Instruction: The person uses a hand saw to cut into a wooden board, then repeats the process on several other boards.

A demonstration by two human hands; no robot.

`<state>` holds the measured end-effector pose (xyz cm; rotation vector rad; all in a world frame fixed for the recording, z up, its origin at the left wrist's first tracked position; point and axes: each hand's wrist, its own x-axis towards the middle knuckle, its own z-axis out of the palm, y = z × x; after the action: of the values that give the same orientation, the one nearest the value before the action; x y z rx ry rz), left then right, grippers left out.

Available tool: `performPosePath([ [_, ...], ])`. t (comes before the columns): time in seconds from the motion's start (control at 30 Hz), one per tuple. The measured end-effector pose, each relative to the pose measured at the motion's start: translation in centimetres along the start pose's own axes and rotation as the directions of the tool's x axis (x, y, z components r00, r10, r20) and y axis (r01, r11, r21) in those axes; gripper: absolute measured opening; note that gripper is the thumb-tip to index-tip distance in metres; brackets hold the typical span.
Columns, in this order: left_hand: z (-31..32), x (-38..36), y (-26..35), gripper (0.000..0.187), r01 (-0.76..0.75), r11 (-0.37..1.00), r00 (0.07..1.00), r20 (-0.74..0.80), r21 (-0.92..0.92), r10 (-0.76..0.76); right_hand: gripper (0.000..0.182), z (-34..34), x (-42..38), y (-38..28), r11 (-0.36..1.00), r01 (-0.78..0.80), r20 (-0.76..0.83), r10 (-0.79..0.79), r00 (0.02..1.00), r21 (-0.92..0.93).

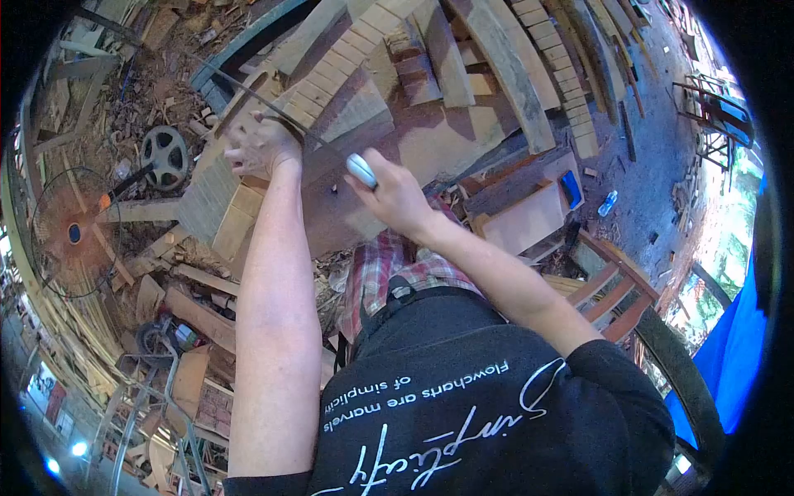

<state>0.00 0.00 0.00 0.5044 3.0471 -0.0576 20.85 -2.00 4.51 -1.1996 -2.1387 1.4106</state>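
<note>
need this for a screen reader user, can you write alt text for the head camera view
Seen from above, a person's right hand grips the pale handle of a long thin rod, whose far end the left hand holds over a wooden workpiece in a cluttered woodshop, with a standing fan on the left.

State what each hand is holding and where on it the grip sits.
The right hand grips a long thin metal tool by its pale handle end. The left hand rests its fingers near the tool's far end, over the wooden workpiece.
</note>
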Motion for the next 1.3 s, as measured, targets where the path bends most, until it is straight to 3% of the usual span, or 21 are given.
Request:
performPosePath([
  [0.07, 0.8, 0.8, -0.4, 0.025, -0.015, 1.000, 0.973, -0.231, -0.001, 0.015, 0.022, -1.3, -4.2, 0.0, 0.997, -0.028, -0.024, 0.030, 0.999, 0.074],
  [0.1, 1.7, -2.1, -0.3, 0.025, -0.011, 1.000, 0.990, -0.142, -0.009, 0.010, 0.022, -4.0, -8.1, -0.4, 0.990, -0.132, 0.007, 0.131, 0.991, 0.049],
  [0.13, 1.8, -2.4, 0.2, 0.028, -0.024, 0.999, 0.994, -0.107, -0.035, 0.020, 0.022, -5.0, -8.1, 0.2, 0.991, -0.132, 0.012, 0.132, 0.991, 0.023],
  [0.2, 0.5, -0.6, 0.0, 0.032, -0.038, 0.999, 0.990, -0.140, -0.037, 0.032, 0.023, -4.1, -7.1, 1.1, 0.995, -0.099, 0.046, 0.098, 0.994, 0.019],
  [0.33, -0.2, -1.0, 0.4, 0.033, -0.038, 0.999, 0.993, -0.112, -0.033, 0.034, 0.026, 0.4, 1.9, -0.2, 0.998, 0.059, -0.068, -0.061, 0.996, -0.025],
  [0.4, 0.3, -0.6, 0.0, 0.035, -0.042, 0.999, 0.993, -0.109, 0.004, 0.042, 0.027, 0.5, 1.3, -0.2, 0.999, 0.053, -0.066, -0.053, 0.996, -0.001],
  [0.47, 1.7, -0.1, -0.1, 0.040, -0.063, 0.996, 0.971, -0.232, -0.059, 0.047, 0.024, -0.7, -1.2, 0.2, 1.000, -0.006, -0.037, 0.006, 0.999, -0.001],
  [0.53, 0.6, -0.5, 0.3, 0.042, -0.052, 0.996, 0.980, -0.196, -0.067, 0.038, 0.021, -2.4, -6.1, 1.6, 1.000, -0.013, -0.036, 0.014, 0.999, 0.024],
  [0.63, 0.4, -0.6, 0.1, 0.045, -0.050, 0.998, 0.985, -0.165, -0.037, 0.043, 0.020, -4.0, -7.3, 1.6, 0.996, -0.091, 0.040, 0.092, 0.995, -0.017],
  [0.73, 0.2, -0.7, 0.7, 0.044, -0.047, 0.998, 0.985, -0.169, -0.030, 0.041, 0.024, -0.9, -1.6, 1.8, 0.998, 0.048, 0.011, -0.047, 0.999, -0.032],
  [0.83, 1.0, -0.7, 0.0, 0.043, -0.042, 0.999, 0.978, -0.205, -0.031, 0.035, 0.027, 1.0, 1.7, 0.2, 0.996, 0.079, -0.044, -0.081, 0.996, -0.048],
  [1.0, 1.2, -0.4, 0.0, 0.042, -0.032, 0.999, 0.979, -0.200, -0.026, 0.027, 0.021, -4.1, -8.1, 1.5, 0.996, -0.089, 0.022, 0.089, 0.996, -0.014],
  [1.1, 0.8, -0.5, -0.1, 0.041, -0.085, 0.995, 0.984, -0.162, -0.045, 0.077, 0.021, -3.8, -7.1, 2.1, 0.995, -0.097, 0.081, 0.095, 0.992, 0.022],
  [1.2, 1.7, -0.1, -0.1, 0.039, -0.066, 0.996, 0.980, -0.192, -0.054, 0.054, 0.020, -0.3, 1.2, 0.1, 0.998, 0.034, -0.019, -0.035, 0.999, -0.051],
  [1.3, 0.0, -0.5, 0.5, 0.040, -0.032, 0.999, 0.990, -0.139, -0.027, 0.028, 0.022, 0.3, 1.5, 0.3, 0.998, 0.067, -0.042, -0.068, 0.997, -0.018],
])
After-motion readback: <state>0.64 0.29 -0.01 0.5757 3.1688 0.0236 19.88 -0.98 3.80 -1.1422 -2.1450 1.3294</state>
